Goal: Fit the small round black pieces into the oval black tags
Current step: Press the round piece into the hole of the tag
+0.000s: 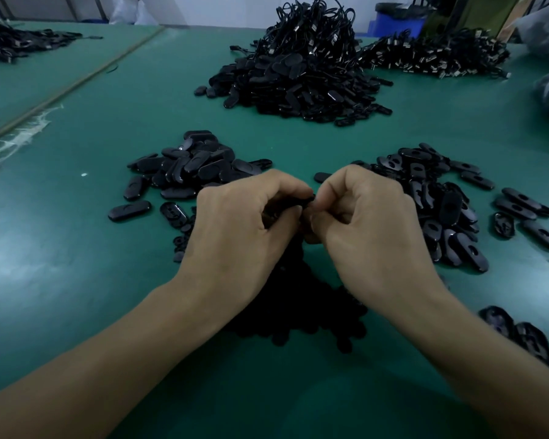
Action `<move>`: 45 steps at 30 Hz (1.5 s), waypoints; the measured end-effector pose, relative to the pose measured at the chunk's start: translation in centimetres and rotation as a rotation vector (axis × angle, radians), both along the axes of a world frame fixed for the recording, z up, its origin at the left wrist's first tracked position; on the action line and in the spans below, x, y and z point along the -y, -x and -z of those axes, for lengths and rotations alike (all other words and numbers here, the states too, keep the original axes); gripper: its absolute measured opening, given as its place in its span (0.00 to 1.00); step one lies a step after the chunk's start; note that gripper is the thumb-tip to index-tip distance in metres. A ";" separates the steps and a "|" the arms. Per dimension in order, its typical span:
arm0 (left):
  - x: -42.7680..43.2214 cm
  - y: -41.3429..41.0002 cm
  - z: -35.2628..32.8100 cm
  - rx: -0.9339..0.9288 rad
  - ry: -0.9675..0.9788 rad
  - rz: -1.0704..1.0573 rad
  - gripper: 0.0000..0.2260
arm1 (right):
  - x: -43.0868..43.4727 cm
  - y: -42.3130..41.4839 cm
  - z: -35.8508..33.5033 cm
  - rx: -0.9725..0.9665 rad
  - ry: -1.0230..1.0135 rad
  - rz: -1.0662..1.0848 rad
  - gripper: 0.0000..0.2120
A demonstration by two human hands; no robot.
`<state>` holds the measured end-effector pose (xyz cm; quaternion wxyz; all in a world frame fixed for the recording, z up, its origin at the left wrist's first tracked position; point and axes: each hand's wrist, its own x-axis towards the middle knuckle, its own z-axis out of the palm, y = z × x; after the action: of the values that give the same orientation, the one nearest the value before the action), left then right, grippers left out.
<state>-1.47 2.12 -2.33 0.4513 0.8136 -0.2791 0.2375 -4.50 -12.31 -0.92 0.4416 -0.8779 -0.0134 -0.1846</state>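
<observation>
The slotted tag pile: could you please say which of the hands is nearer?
Right. The right hand borders the slotted tag pile on its left; the left hand sits farther left.

A green table (76, 248) carried a heap of black cords with metal ends (435, 58) near its far right corner. A blue bin (393, 25) stood beyond the far edge. Torn whitish tape (26, 131) marked the left edge.

Green table (61, 248) open leftward, left tag heap (184, 172) and right tag heap (441, 210) flanking (round pieces (298, 312) between); tall pile (298, 80) ahead
</observation>
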 end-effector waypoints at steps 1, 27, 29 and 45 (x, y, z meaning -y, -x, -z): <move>-0.1 0.0 0.0 0.009 -0.011 -0.006 0.11 | -0.1 0.0 0.1 0.007 0.001 0.005 0.14; -0.4 -0.7 -0.1 -0.352 0.353 0.121 0.10 | 0.8 -0.2 -0.6 0.114 -0.037 -0.036 0.10; -0.4 -0.5 -0.2 -0.322 0.317 0.110 0.11 | 0.8 -0.2 -0.6 0.128 0.003 -0.039 0.09; -0.1 -0.3 0.0 -0.198 0.202 0.078 0.13 | 0.7 0.2 -1.1 0.076 0.064 -0.002 0.14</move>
<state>-1.17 2.26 -2.30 0.5651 0.7720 -0.2394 0.1652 -4.71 -13.01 0.14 0.4124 -0.8841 -0.0367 -0.2167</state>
